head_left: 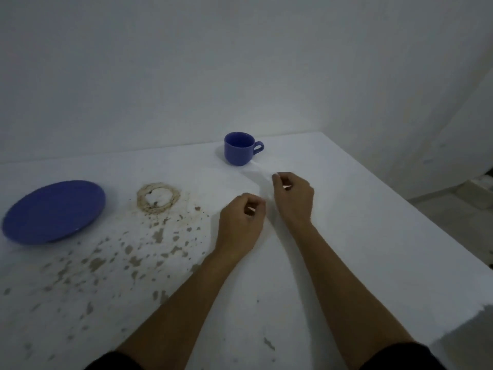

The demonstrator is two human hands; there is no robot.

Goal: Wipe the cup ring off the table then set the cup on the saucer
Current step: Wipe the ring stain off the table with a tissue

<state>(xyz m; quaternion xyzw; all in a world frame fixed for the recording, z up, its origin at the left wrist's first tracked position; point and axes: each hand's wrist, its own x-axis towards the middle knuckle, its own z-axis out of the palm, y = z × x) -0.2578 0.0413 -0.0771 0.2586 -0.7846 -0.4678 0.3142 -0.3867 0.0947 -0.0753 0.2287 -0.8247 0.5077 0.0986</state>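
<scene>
A blue cup [238,149] stands upright near the table's far edge, handle to the right. A blue saucer [53,210] lies at the left with nothing on it. Between them is a brown cup ring [158,198], with brown specks and smears spreading toward the near left. A thin white tissue [226,182] lies on the table just in front of the cup, hard to tell from the white surface. My left hand [241,225] and my right hand [292,197] are side by side at its right edge, each with fingers pinched on the tissue.
The white table [346,236] ends at a right edge that runs diagonally toward me, with floor beyond it. A white wall rises directly behind the far edge. Brown splatter [128,252] covers the near left of the tabletop.
</scene>
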